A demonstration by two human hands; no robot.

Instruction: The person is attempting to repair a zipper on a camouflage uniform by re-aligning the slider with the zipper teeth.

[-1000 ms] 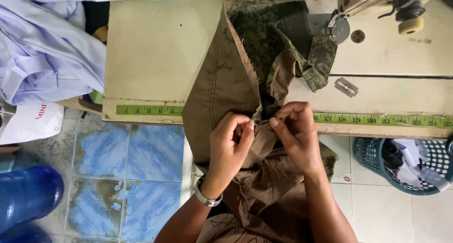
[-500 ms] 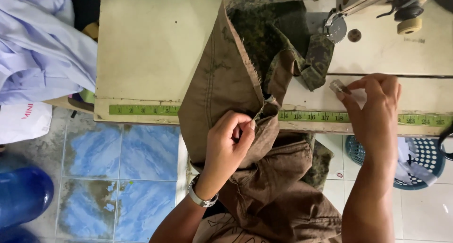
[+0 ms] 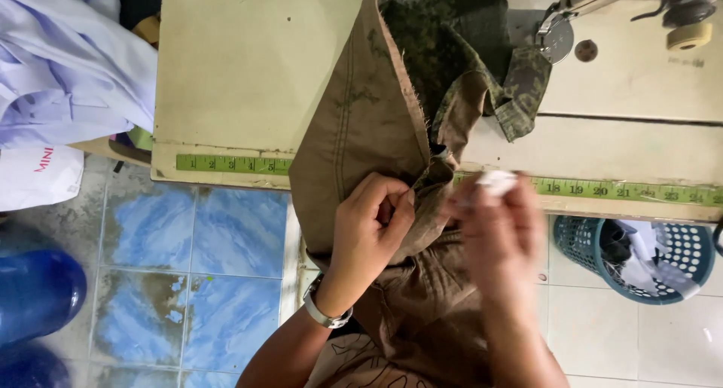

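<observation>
The right hand (image 3: 501,226) in the lower middle is blurred, so the small pale thing (image 3: 497,180) at its fingertips cannot be told, the sewing machine (image 3: 640,4) is cut off by the top edge, and the blue container (image 3: 34,294) by the left edge.

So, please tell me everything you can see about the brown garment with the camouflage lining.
The brown woven garment with green camouflage lining lies partly on the pale sewing table and hangs over its front edge toward the person's lap. It is folded open, showing a frayed edge and stitched seams. The left hand pinches a fold near the edge; the blurred right hand is beside it.
</observation>
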